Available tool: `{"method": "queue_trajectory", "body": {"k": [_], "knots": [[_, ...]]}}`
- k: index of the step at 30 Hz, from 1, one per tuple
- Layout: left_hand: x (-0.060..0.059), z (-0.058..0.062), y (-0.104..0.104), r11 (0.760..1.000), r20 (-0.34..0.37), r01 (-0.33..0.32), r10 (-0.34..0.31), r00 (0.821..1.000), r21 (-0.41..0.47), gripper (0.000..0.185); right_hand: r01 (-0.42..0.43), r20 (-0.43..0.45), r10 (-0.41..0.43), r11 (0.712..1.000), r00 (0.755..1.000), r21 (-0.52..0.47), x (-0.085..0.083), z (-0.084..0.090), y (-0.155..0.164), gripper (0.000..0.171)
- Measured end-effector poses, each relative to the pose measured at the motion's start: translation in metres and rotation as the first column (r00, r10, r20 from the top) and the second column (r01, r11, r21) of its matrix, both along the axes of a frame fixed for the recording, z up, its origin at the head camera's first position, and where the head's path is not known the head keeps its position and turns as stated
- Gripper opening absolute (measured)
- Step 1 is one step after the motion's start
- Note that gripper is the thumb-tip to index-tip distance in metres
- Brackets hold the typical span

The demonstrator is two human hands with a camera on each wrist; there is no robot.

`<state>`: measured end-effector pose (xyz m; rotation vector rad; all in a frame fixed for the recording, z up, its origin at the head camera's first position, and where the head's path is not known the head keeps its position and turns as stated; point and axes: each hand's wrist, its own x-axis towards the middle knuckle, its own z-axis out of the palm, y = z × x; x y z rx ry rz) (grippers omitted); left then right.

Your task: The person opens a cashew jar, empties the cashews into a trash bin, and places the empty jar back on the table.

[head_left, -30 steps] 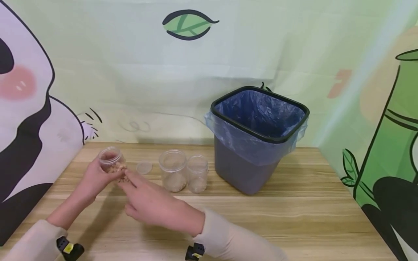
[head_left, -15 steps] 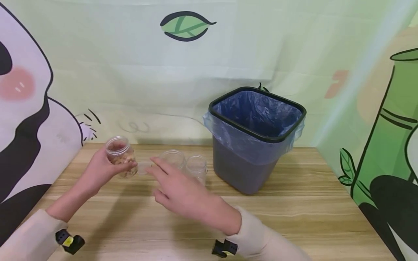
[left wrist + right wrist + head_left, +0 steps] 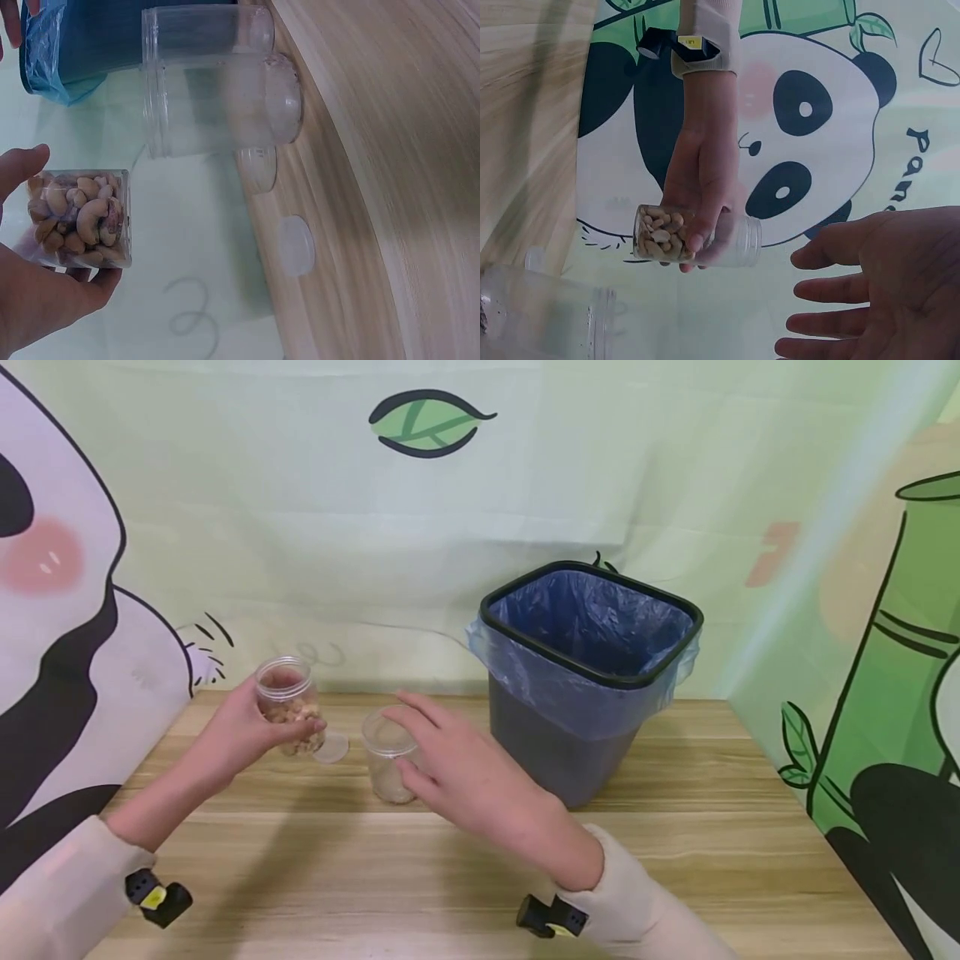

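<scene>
My left hand (image 3: 243, 727) grips a clear plastic jar (image 3: 283, 678), raised over the table's left side with its lidless mouth up. Cashews (image 3: 82, 217) fill its lower part, as the left wrist view shows. My right hand (image 3: 480, 772) is spread in the air near a larger clear jar (image 3: 386, 772), its fingers overlapping that jar's rim in the head view. Nothing is in its grasp, and its straight fingers (image 3: 829, 289) show in the right wrist view. A smaller clear jar (image 3: 206, 34), hidden behind my right hand in the head view, stands beside the larger one.
A grey bin (image 3: 558, 752) with a blue liner bag (image 3: 592, 618) stands at the back right of the wooden table (image 3: 360, 877). A flat translucent lid (image 3: 332, 747) lies left of the larger jar. Another round lid (image 3: 259, 169) shows in the left wrist view.
My right hand has left the cashew jar and moved right, its fingers spreading. My left hand has lifted the cashew jar and carried it slightly right.
</scene>
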<state>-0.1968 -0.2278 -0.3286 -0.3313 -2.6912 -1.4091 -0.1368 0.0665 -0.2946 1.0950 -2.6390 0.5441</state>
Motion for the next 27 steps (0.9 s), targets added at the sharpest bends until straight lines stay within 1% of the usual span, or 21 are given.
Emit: {"method": "queue_trajectory", "body": {"k": [5,11,20,27], "knots": [[0.001,0.004,0.002,1.0,0.012,0.006,-0.006,1.0,-0.014,0.067,0.015,-0.04,-0.016,1.0,0.999,-0.027,0.0,0.003,0.009,0.05],[0.001,0.009,0.003,1.0,0.033,0.012,-0.011,0.999,-0.016,0.069,0.033,-0.046,-0.036,0.997,0.998,-0.07,0.0,0.007,0.02,0.047],[0.0,0.018,0.01,0.998,0.036,0.033,-0.032,0.999,-0.044,0.071,0.119,-0.053,-0.124,0.989,0.991,-0.094,-0.002,0.016,0.044,0.042],[-0.001,0.029,0.019,0.997,0.023,0.064,-0.063,0.998,-0.045,0.069,0.182,-0.076,-0.196,0.971,0.978,-0.158,-0.002,0.026,0.072,0.04]]}}
